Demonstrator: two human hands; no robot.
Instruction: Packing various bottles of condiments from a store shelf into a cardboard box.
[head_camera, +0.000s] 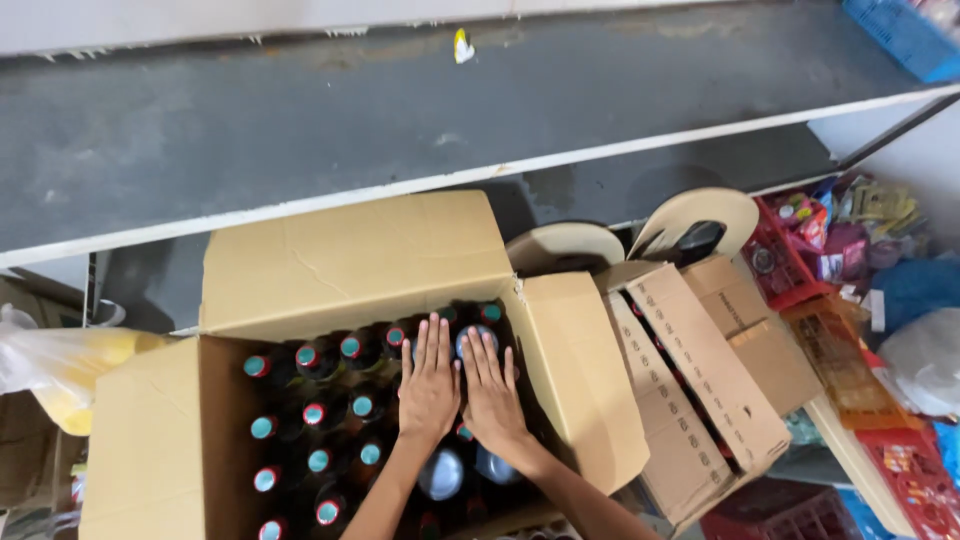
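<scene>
Resting flat, I see my left hand (428, 385) and right hand (492, 395) side by side on top of the dark bottles (330, 420), fingers straight, slightly spread, pointing toward twelve o'clock, gripping nothing. These bottles stand upright in the open cardboard box (150, 440), long axes vertical, caps facing the camera. At three o'clock lies a second, flatter box (715, 370); at twelve, a grey shelf (300, 120).

Two bare forearms (no sleeves), ringless fingers (436, 335).
</scene>
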